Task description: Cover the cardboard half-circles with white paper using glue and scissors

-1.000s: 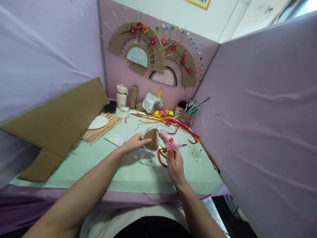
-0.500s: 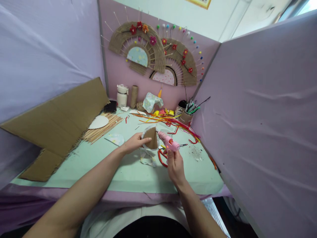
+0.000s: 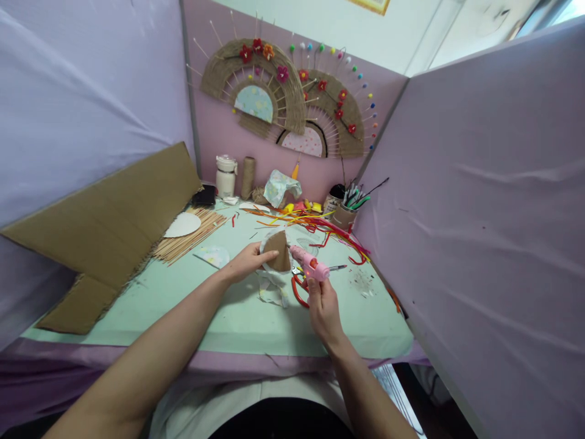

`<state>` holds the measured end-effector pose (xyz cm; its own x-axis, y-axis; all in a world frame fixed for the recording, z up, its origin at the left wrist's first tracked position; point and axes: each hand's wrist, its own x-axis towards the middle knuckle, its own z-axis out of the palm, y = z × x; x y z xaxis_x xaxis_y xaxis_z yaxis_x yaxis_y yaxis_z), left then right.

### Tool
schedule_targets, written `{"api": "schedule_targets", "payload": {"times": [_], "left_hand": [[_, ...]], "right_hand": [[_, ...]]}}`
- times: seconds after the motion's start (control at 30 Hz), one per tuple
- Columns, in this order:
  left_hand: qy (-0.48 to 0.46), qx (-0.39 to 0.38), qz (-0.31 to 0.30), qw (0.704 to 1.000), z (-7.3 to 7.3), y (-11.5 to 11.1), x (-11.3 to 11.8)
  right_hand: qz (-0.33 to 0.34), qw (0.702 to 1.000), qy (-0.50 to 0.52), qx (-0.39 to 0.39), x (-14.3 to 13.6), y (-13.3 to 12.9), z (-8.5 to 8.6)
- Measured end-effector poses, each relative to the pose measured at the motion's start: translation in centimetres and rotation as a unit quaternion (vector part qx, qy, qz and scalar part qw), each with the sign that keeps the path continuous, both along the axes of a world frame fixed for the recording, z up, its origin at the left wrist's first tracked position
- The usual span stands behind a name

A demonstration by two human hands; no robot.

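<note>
Between the thumb and fingers of my left hand point(image 3: 249, 262) is a cardboard half-disc point(image 3: 278, 249) with pale fabric around its curved edge. My right hand point(image 3: 323, 305) is wrapped round the handle of a pink glue gun point(image 3: 311, 262). The gun's nozzle points left, at the straight edge of the cardboard; whether it touches is too small to tell. Beneath the gun lie red-handled scissors point(image 3: 299, 292), partly hidden. A crumpled fabric scrap point(image 3: 272, 291) lies on the table below the half-disc, and another fabric-covered half-disc point(image 3: 213, 256) rests left of my left hand.
Large cardboard point(image 3: 105, 225) leans at the left, beside thin wooden sticks point(image 3: 192, 235). Colourful pipe cleaners point(image 3: 320, 225) spread across the back, near a white jar point(image 3: 225, 178), a twine roll point(image 3: 247, 178) and a pen holder point(image 3: 344, 216). Decorated twine fans point(image 3: 278, 76) hang on the pink panel.
The glue gun's nozzle has moved slightly down along the straight edge of the cardboard. My left hand has tilted the half-disc a little and shifted it slightly left.
</note>
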<state>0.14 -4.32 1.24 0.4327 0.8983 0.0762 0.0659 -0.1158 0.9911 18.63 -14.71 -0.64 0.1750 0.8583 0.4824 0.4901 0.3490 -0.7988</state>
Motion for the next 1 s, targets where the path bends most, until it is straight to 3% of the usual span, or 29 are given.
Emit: {"api": "schedule_targets", "payload": {"times": [1.0], "left_hand": [[-0.06,-0.029,0.056,0.996,-0.81,0.98,-0.4]], "right_hand": [[0.006,0.999,-0.032,-0.011,0.27,-0.67,-0.24]]}}
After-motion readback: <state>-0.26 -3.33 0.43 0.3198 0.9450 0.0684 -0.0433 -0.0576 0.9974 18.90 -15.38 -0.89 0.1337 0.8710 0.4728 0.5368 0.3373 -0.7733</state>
